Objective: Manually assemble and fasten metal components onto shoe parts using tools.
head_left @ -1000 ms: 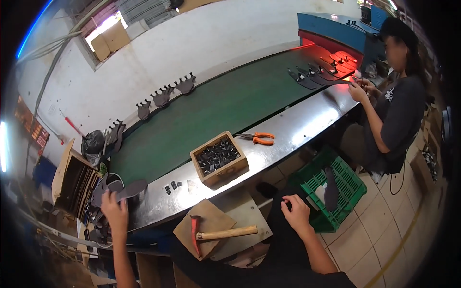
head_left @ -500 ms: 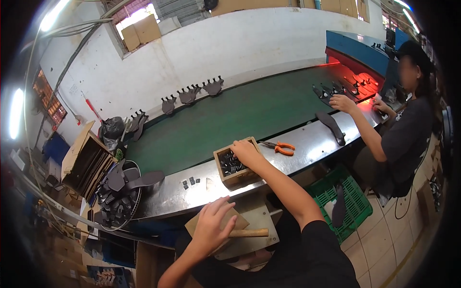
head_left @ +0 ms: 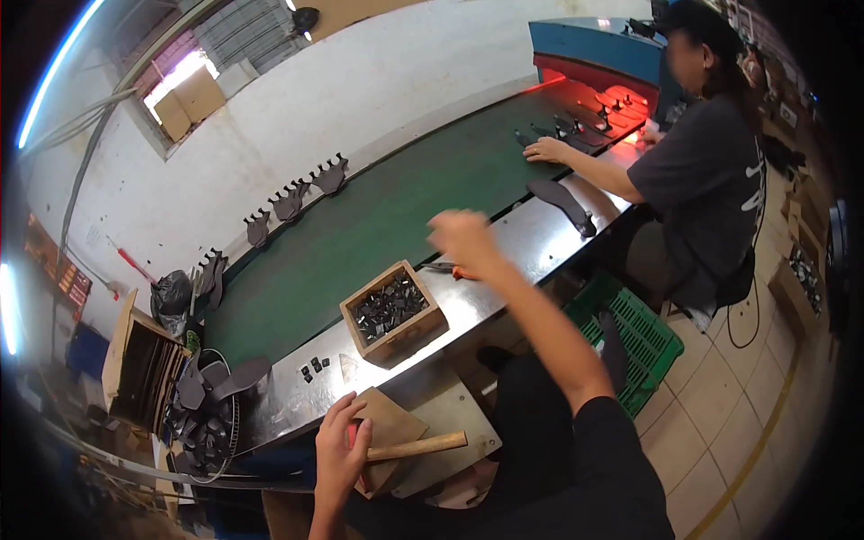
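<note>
Two bare hands up, both on the near side of the line. Right hand (head_left: 463,243): raised past the wooden box (head_left: 409,340), motion-blurred, fingers look curled; can't tell if it's carrying anything. Pliers (head_left: 461,273) on the desk (head_left: 531,243) right behind that wrist, orange handles partly covered by it. Left hand (head_left: 340,445): low, over the red head of the hammer (head_left: 418,447), thumb spread from the fingers, not clenched; can't confirm contact with the hammer.

Box sits on the metal desk, between the two hands, loaded with small black parts (head_left: 391,308). Hammer lies on a brown board (head_left: 396,418), wooden handle pointing right, out over a pale metal plate (head_left: 463,414) under the board. A few loose dark pieces (head_left: 315,367) on the desk, left of the box. Further left: dark sole (head_left: 241,375) by a round basket (head_left: 237,423) heaped with dark parts.

Green belt (head_left: 360,225) runs behind the desk, dark strap-like pieces (head_left: 288,203) along its wall side. Co-worker's hand (head_left: 544,150) at the parts near the red glow; another sole (head_left: 562,200) on the desk in front of that person. Green crate (head_left: 661,346) at floor level, right of the right arm.
</note>
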Motion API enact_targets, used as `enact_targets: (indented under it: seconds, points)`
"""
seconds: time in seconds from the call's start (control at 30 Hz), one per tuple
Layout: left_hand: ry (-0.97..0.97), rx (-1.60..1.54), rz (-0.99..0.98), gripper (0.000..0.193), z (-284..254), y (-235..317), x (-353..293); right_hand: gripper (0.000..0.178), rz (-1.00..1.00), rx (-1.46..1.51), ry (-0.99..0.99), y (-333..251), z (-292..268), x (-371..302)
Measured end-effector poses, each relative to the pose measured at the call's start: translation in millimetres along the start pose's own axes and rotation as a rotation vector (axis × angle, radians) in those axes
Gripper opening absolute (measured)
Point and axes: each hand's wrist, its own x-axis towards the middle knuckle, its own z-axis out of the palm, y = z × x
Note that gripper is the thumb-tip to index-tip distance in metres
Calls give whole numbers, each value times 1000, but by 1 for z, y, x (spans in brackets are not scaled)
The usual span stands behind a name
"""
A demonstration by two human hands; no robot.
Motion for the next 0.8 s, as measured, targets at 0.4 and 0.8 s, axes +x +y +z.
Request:
enact_targets:
  seconds: [0.4, 0.8]
  points:
    - [-102, -40, 213, 42, 59, 31, 33, 9, 480, 703, 55, 163, -103, -123]
    - [103, -793, 341, 53, 16, 6, -25, 51, 289, 1907, -988, -235, -148, -163]
